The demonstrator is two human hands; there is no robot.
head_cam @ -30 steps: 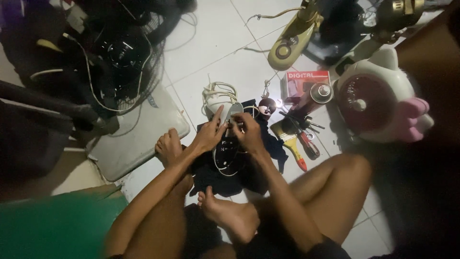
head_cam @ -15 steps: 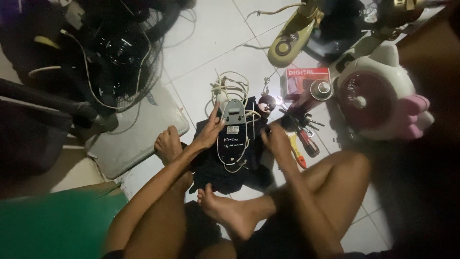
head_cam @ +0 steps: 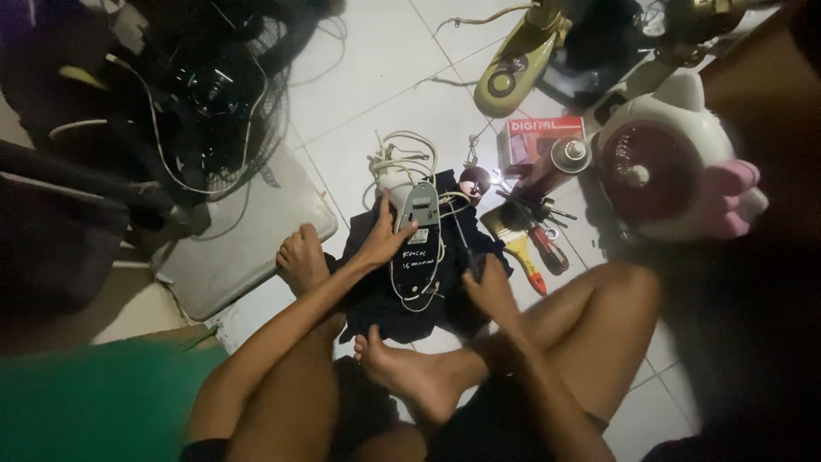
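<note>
Head view: left hand [head_cam: 386, 241] pressed flat on dark device [head_cam: 416, 248], grasping nothing; right hand [head_cam: 491, 288] clenched around thin tool [head_cam: 466, 254].

white tiled floor [head_cam: 376, 81] carries dark cloth [head_cam: 389, 295], red box [head_cam: 540, 137], paintbrush [head_cam: 517, 242].

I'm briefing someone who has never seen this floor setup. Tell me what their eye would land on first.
First, the dark oblong appliance base lying on a black cloth at the centre, the left hand pressing its edge while the right hand holds a thin tool beside it. Next, the white and pink cat-shaped fan at the right, then the red box just left of it.
</note>
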